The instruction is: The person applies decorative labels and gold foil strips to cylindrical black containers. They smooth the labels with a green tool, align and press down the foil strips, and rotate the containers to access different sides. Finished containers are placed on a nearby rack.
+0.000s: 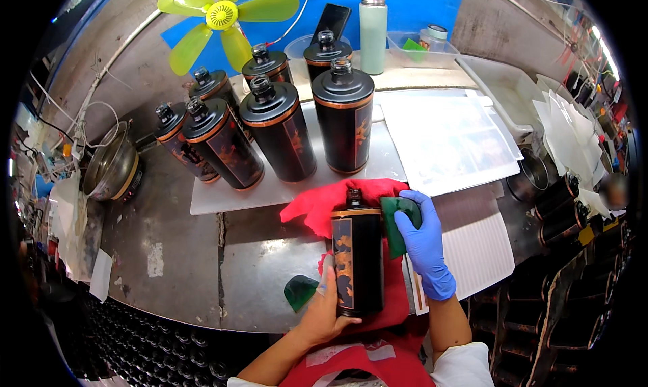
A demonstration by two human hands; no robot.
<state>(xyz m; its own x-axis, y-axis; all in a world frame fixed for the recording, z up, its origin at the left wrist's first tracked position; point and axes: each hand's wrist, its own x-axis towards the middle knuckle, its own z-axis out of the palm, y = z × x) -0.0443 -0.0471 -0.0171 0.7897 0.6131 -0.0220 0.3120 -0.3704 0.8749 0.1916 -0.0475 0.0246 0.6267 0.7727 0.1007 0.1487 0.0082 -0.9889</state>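
A black bottle (368,265) with copper bands and a decorated panel lies on a red cloth (310,210), its neck pointing away from me. My bare left hand (322,314) grips its lower left part, thumb along the side and the other fingers mostly hidden under the base. In a blue glove, my right hand (429,255) pinches a flat dark green scraper (393,233) beside the bottle's right shoulder. Whether the scraper touches the bottle I cannot tell. Another dark green scraper (301,292) rests on the metal table left of my left hand.
Several similar black bottles (278,134) stand on a pale board beyond the cloth. White sheets (445,144) and a ribbed pad (469,245) lie to the right. Behind are a yellow-green fan (221,14), a pale green flask (373,36) and a plastic tray (499,93). A metal pot (111,167) stands left.
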